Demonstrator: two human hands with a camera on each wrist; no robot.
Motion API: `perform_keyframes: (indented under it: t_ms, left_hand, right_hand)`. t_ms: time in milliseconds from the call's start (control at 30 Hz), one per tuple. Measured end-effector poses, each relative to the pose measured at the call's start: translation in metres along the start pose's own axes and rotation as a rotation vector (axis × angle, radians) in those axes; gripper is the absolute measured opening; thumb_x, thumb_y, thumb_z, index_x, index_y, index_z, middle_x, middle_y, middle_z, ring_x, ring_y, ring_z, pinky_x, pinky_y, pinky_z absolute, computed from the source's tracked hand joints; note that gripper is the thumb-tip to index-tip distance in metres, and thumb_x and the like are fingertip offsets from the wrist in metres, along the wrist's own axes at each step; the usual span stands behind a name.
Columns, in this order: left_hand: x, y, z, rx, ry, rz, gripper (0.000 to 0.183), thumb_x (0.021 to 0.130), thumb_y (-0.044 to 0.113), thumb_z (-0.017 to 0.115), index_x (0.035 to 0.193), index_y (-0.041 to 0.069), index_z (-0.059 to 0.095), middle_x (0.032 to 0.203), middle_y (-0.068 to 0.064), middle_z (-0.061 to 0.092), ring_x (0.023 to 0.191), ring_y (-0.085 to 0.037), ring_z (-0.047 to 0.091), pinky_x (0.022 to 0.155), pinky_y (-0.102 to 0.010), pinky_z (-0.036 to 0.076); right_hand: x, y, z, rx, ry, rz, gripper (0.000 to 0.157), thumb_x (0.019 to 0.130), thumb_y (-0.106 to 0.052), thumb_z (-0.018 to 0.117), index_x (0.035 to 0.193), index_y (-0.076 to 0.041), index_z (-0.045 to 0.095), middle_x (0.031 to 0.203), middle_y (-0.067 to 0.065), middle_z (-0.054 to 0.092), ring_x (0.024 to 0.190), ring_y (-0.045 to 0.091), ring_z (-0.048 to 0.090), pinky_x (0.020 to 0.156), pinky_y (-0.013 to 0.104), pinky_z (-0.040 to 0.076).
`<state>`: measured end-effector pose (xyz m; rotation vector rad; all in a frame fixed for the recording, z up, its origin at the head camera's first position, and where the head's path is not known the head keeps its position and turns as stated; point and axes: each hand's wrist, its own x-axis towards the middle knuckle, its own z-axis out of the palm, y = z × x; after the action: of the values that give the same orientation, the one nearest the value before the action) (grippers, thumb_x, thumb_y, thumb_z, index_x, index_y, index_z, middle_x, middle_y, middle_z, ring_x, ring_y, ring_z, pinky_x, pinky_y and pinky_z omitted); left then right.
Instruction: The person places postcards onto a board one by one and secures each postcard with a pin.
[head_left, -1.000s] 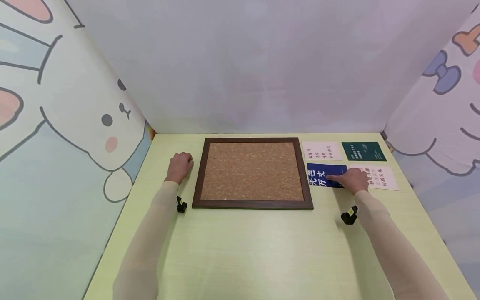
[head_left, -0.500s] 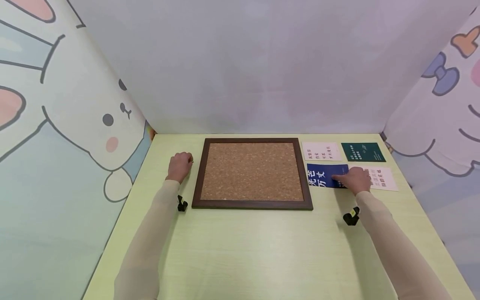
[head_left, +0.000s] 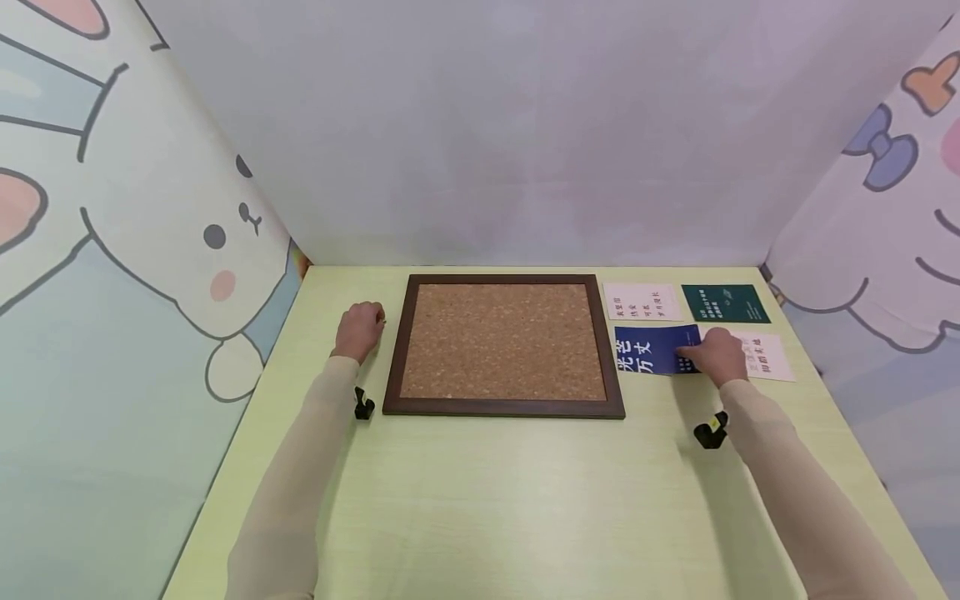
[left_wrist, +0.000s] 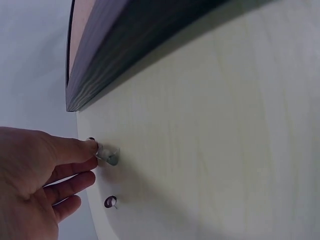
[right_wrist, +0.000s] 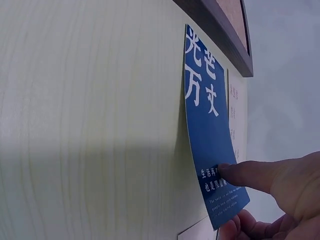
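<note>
At the left of the cork board (head_left: 502, 342), my left hand (head_left: 358, 329) pinches a small shiny, see-through piece with a greenish end (left_wrist: 108, 154) between thumb and fingers; I cannot tell its kind. Below those fingertips in the left wrist view lies a small pin with a round dark-red head (left_wrist: 110, 201). My right hand (head_left: 718, 357) grips the right end of a blue card with white writing (head_left: 651, 348), thumb on top and fingers at its underside. In the right wrist view that card bends upward toward the hand. A pale pink card (head_left: 770, 356) lies partly hidden behind the right hand.
Another pale pink card (head_left: 643, 302) and a dark green card (head_left: 725, 303) lie at the table's back right. The board's dark brown frame (head_left: 502, 407) stands between the hands. Printed walls enclose the table (head_left: 510, 500) at the back and both sides.
My right thumb has slid rightward along the blue card, toward its right end, and the hand now grips it there. The left hand has stayed in place.
</note>
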<state>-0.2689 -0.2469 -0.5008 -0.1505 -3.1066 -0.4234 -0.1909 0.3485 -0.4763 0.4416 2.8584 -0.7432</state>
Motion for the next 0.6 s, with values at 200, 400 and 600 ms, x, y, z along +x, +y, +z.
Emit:
perform_keyframes:
  t_ms: [200, 400, 600]
  left_hand:
    - [0.002, 0.001, 0.001, 0.028, 0.021, 0.018, 0.01, 0.094, 0.004, 0.059, 0.094, -0.001, 0.068, 0.095, -0.02, 0.069, 0.087, -0.036, 0.066, 0.077, -0.048, 0.052]
    - [0.005, 0.0, 0.003, 0.038, 0.023, 0.018, 0.01, 0.094, 0.005, 0.06, 0.089, 0.001, 0.067, 0.091, -0.018, 0.07, 0.085, -0.035, 0.066, 0.074, -0.046, 0.052]
    - [0.007, 0.0, 0.003, 0.042, 0.018, 0.017, 0.013, 0.095, 0.005, 0.057, 0.09, 0.0, 0.068, 0.091, -0.019, 0.07, 0.085, -0.035, 0.066, 0.074, -0.047, 0.052]
  right_hand:
    - [0.001, 0.0, -0.004, -0.008, -0.023, 0.023, 0.033, 0.086, -0.023, 0.069, 0.077, 0.006, 0.055, 0.067, 0.012, 0.051, 0.062, 0.025, 0.048, 0.054, 0.033, 0.038]
    - [0.002, 0.0, -0.01, -0.02, -0.041, 0.031, 0.03, 0.088, -0.021, 0.067, 0.078, 0.005, 0.056, 0.068, 0.012, 0.054, 0.063, 0.024, 0.049, 0.055, 0.033, 0.039]
    - [0.003, -0.001, -0.018, -0.028, -0.063, 0.013, 0.035, 0.089, -0.019, 0.064, 0.087, 0.017, 0.062, 0.075, 0.025, 0.065, 0.064, 0.026, 0.056, 0.053, 0.033, 0.045]
